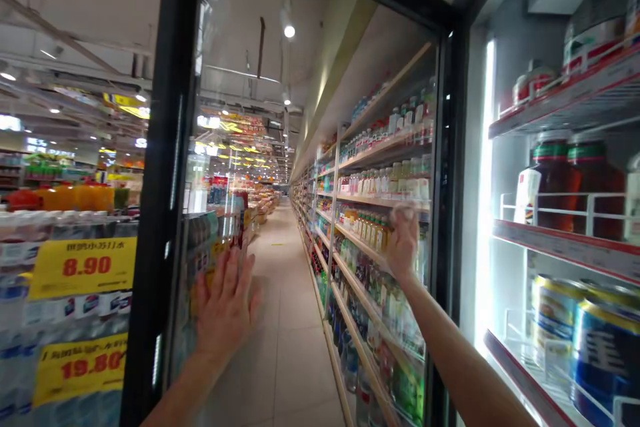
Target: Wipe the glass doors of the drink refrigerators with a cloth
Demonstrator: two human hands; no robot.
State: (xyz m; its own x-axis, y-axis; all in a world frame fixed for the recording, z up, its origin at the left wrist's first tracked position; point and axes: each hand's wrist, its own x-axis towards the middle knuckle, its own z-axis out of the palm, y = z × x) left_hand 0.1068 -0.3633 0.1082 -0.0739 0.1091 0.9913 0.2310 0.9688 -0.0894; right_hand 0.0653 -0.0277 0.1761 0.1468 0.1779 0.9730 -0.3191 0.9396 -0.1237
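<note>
An open glass fridge door (300, 167) with a black frame stands in front of me, swung out into the aisle. My left hand (225, 307) lies flat on the glass near the left frame, fingers spread. My right hand (403, 240) is raised against the glass near the right frame and holds a crumpled clear or white thing, blurred, that I cannot name. Through the glass I see the aisle and drink shelves.
To the right, the lit fridge shelves (565, 240) carry large red-capped bottles and blue and yellow tubs. On the left, stacked water packs carry yellow price signs (83, 267) reading 8.90 and 19.80. A long tiled aisle (285, 267) runs ahead between shelves of bottles.
</note>
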